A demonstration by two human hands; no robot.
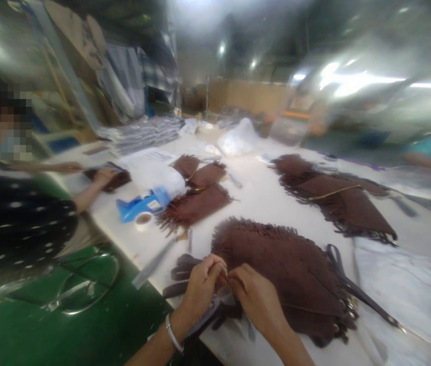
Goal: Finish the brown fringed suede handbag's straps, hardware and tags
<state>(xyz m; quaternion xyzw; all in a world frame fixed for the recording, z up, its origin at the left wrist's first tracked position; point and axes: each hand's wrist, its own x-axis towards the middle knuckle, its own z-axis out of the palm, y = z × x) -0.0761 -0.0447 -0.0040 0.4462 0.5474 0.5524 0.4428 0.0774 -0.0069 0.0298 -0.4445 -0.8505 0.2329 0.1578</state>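
A dark brown fringed bag lies on the white table in front of me, its fringe along the far side. My left hand, with a silver bangle at the wrist, is pinched closed at the bag's near left edge. Fingertip to fingertip with it, my right hand is also closed. Whatever sits between the fingertips is too small to make out. Below them shows a bit of clear, shiny material. Brown straps rest left of my left hand, and another strap with metal fittings runs off the bag's right end.
More brown fringed bags lie at the middle and right of the table. A blue packet and tape roll sit left. At far left, a co-worker's hand touches a brown piece. White sheets lie right.
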